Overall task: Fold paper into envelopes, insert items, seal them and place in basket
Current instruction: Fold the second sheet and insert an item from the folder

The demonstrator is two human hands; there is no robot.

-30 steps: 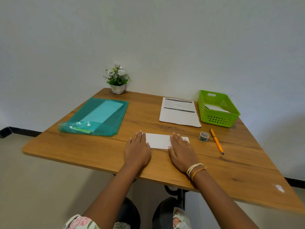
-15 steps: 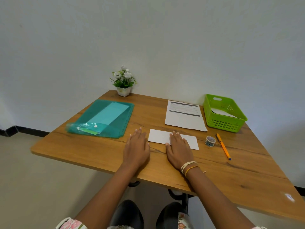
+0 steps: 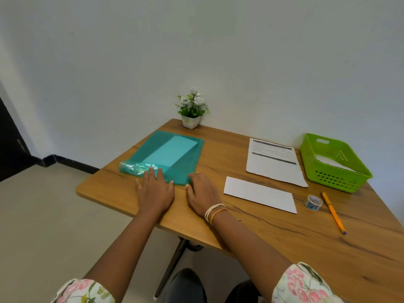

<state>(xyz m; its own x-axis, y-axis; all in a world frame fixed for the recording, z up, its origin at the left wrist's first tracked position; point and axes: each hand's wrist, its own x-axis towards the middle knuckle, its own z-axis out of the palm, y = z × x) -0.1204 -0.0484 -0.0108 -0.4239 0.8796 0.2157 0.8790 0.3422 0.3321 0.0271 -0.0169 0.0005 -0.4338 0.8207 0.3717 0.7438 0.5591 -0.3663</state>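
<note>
A folded white paper lies flat on the wooden table, right of both hands. My left hand lies flat with straight fingers, its fingertips on the near edge of a teal plastic folder and beside a crinkled plastic packet. My right hand rests flat too, fingertips at the folder's near right corner. A green basket at the far right has white paper inside. A printed sheet lies left of the basket.
A small tape roll and an orange pen lie near the right edge in front of the basket. A white pot of flowers stands at the back by the wall. The table's left edge is close to my left hand.
Both hands have left the folded paper and moved left to the near edge of the teal folder. The view has turned left. The paper stays where it was.
</note>
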